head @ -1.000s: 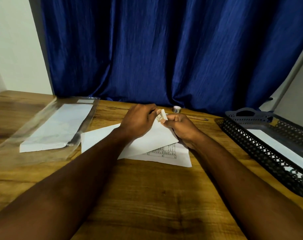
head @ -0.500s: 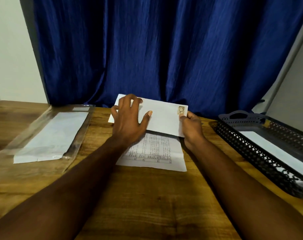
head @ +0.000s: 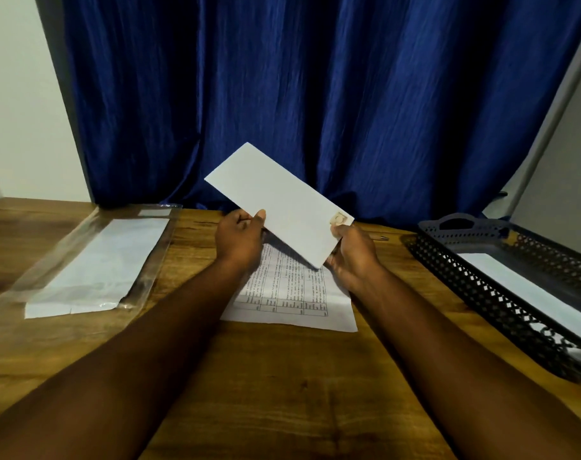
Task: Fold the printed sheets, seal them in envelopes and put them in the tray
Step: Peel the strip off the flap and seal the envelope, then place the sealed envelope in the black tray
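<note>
Envelope [head: 279,207] hangs tilted above the printed sheet [head: 292,293], pinched by both hands: left hand [head: 239,240] on its lower edge, right hand [head: 352,252] at the stamped corner. Right of the sheet sits the tray [head: 475,280].

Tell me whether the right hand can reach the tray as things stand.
Probably yes. The right hand pinches the stamped end of the envelope, the tray sits open-topped on that same side, and nothing stands between them. The left hand would have to let go first.
</note>
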